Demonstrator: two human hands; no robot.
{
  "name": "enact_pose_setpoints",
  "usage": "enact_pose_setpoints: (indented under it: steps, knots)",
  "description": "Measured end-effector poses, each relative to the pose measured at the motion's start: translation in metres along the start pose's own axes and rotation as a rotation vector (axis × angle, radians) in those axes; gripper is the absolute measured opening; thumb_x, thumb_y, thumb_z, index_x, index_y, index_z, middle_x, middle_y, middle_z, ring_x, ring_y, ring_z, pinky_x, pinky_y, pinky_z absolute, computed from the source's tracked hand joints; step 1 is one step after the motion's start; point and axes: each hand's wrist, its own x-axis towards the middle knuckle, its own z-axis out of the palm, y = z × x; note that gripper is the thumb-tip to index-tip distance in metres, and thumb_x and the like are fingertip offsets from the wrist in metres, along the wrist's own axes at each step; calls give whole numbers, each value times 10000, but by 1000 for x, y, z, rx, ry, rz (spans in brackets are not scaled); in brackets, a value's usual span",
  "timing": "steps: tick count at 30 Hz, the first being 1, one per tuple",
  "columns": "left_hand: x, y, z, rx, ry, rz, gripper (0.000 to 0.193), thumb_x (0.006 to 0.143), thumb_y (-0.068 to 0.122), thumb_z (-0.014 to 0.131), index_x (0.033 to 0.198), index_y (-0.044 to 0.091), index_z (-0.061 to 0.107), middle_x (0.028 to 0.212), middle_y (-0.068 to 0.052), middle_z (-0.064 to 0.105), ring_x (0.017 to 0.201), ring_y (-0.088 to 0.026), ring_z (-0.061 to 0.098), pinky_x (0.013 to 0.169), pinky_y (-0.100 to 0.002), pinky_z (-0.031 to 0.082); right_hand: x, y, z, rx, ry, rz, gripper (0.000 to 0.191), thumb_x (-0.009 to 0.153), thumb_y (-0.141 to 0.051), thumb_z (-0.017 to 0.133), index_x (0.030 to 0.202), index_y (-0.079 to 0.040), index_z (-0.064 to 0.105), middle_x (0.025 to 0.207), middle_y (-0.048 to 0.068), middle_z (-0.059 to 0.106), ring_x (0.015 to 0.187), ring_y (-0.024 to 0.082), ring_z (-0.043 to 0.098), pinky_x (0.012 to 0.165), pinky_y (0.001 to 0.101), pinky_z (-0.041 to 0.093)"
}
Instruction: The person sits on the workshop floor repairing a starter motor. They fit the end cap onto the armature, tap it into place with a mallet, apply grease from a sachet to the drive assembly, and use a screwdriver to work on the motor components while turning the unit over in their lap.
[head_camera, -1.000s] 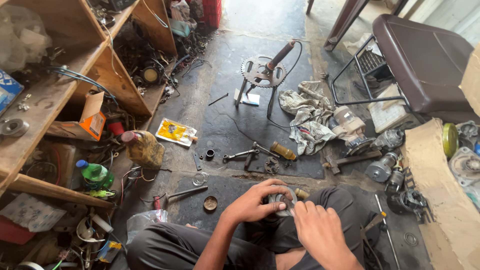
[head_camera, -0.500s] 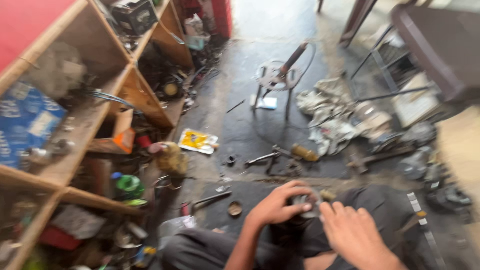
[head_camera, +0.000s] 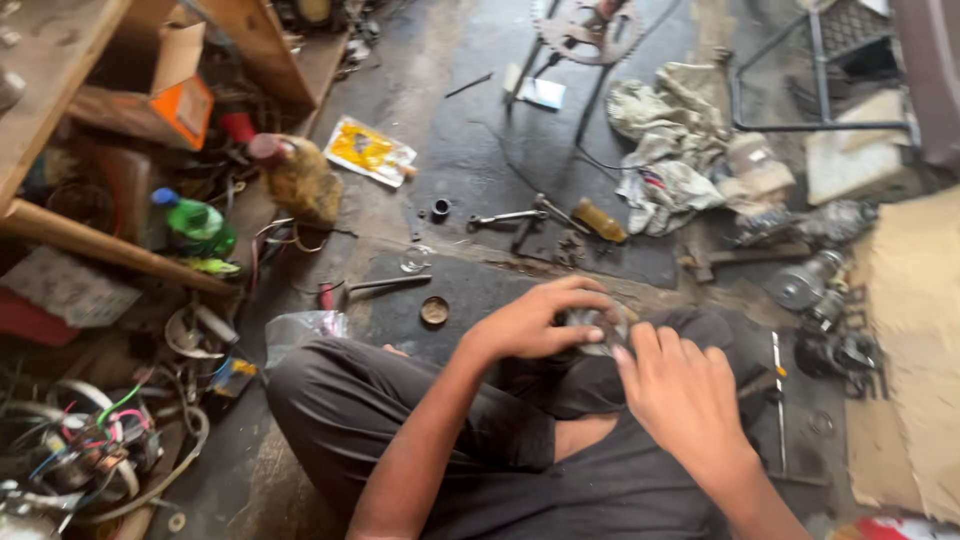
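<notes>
I sit cross-legged on a dark floor in dark trousers. My left hand (head_camera: 540, 322) curls over a small grey metal part (head_camera: 596, 330) held above my lap. My right hand (head_camera: 680, 392) comes in from the right, its fingertips touching the same part. Most of the part is hidden under my fingers. A small round brown cap (head_camera: 434, 311) lies on the floor just left of my left hand.
Wooden shelves (head_camera: 120, 250) with clutter stand at the left, with a green bottle (head_camera: 195, 225) and tangled wires (head_camera: 90, 440). On the floor lie a wrench (head_camera: 505, 216), a yellow packet (head_camera: 368, 150), crumpled rags (head_camera: 670, 150), a chain sprocket (head_camera: 590, 30) and metal motor parts (head_camera: 815, 285).
The view swung left toward the shelves and then dipped down closer to my lap. Both hands stay on the metal part throughout.
</notes>
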Motion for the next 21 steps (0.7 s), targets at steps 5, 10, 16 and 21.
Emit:
enact_pose_setpoints:
  steps: [5,10,16,21]
  knots:
    - [-1,-5,-1,-24,-18,15,339,939,266,714,1246,122,703,1310,-115,644,1254,-297,630,1094,-382,501,7,13,18,155,-269,101,353,985,-391,581,785,-103,619,695,104,668,660,340,682,561,469,497]
    - [-4,-9,-3,-4,8,-1,369,913,294,727,1254,153,702,1315,-117,643,1276,-307,607,1109,-403,460,56,75,73,665,-146,366,486,1080,-381,571,837,38,608,692,230,543,659,399,512,615,463,473]
    - [0,-5,-11,1,56,4,361,908,324,743,1243,190,727,1369,-104,653,1330,-306,610,1159,-405,457,150,103,217,718,-229,274,377,948,-379,682,1035,-15,728,877,189,728,803,298,717,732,419,540]
    - [2,-1,-32,-115,115,-38,757,811,418,798,1464,119,557,1445,-154,584,1376,-347,563,1175,-428,433,212,63,280,703,-388,204,345,891,-384,728,994,-54,743,845,172,756,813,312,744,756,432,555]
